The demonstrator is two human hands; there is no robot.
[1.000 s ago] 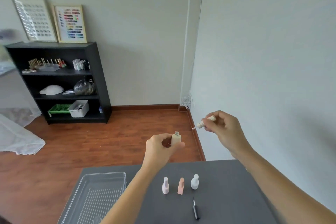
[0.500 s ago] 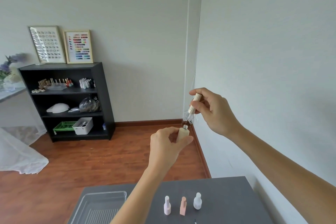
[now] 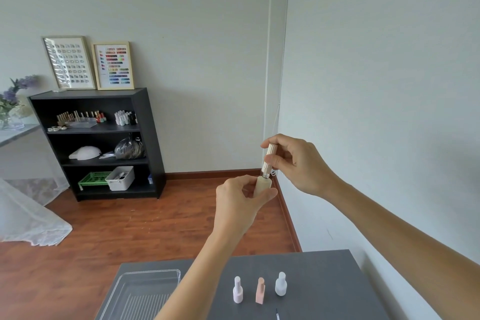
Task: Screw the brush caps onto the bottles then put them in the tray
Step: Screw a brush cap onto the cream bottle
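Note:
My left hand grips a small beige bottle upright in the air above the table's far edge. My right hand pinches a beige ribbed brush cap that sits on the bottle's neck, with a strip of metal thread still showing between them. On the dark grey table stand a pale pink capped bottle, a peach capped bottle and a white capped bottle. A clear plastic tray lies at the table's left.
A thin black brush lies at the bottom edge of the view, near the three bottles. A wall runs close along the table's right side. Beyond the table are a wooden floor and a black shelf unit.
My right hand brought the cap from off to the right, tipped it upright above the bottle and lowered it onto the neck. The view tilted upward.

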